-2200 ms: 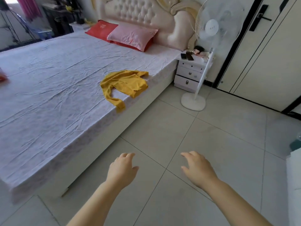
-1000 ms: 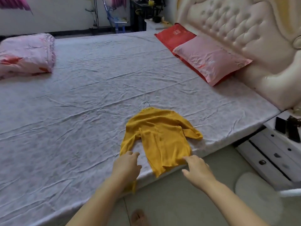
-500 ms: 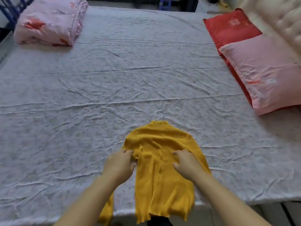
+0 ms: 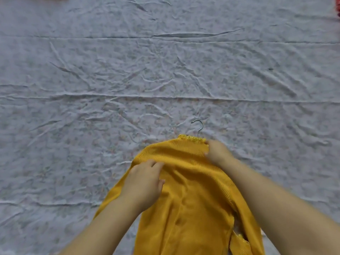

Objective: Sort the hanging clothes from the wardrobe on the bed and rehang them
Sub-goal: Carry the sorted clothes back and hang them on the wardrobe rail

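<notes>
Pressed onto the left shoulder of the yellow ribbed sweater (image 4: pixel 193 199), the left hand (image 4: pixel 145 183) lies with its fingers loosely bent across the knit and the thumb just below them. From where I stand I cannot tell whether it pinches any cloth or only rests there. The sweater lies on the wrinkled, pale flowered bed sheet (image 4: pixel 110 70), its collar pointing away from the person and its lower part running out of the bottom of view. A thin metal hanger hook (image 4: pixel 198 126) pokes out of the frilled collar and lies on the sheet. Just right of it, the right hand (image 4: pixel 218 152) clasps the collar's right edge, fingers and thumb curled round the knit.
</notes>
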The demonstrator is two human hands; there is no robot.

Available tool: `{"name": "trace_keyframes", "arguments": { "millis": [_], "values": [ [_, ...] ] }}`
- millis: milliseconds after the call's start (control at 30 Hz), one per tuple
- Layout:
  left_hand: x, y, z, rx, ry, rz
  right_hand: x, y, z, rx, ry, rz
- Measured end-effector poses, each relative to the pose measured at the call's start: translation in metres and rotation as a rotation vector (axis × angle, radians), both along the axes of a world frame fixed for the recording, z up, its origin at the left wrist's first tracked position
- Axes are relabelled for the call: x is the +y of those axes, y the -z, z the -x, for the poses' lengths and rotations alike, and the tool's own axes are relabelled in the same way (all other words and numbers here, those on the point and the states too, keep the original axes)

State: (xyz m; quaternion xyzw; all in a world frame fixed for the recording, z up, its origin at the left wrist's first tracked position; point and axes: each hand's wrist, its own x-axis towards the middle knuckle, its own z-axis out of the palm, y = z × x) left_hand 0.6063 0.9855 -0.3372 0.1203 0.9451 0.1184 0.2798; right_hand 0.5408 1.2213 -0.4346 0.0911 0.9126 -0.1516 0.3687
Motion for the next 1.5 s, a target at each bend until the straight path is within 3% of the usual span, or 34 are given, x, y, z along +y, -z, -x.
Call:
{"name": "trace_keyframes", "arguments": {
  "millis": [433,567,633,1033,1333,1500],
  "values": [
    [-0.006,0.07,0.008,-0.033,-0.068,-0.031,-0.008,0.084,0.085,0.213,0.387,0.188],
    [-0.007,0.067,-0.007,-0.04,-0.077,-0.033,-0.006,0.068,0.08,0.223,0.704,0.415],
    [-0.007,0.063,-0.012,-0.039,-0.086,-0.033,-0.006,0.053,0.075,0.275,0.754,0.504],
    [-0.023,-0.028,-0.031,0.065,-0.207,-0.107,-0.046,-0.132,-0.014,0.455,0.399,0.788],
    [-0.09,-0.144,-0.092,0.386,-0.408,-0.194,-0.143,-0.316,-0.092,0.433,0.207,1.09],
    [-0.162,-0.2,-0.17,0.556,-0.49,-0.234,-0.215,-0.405,-0.15,0.432,0.113,1.21]
  ]
}}
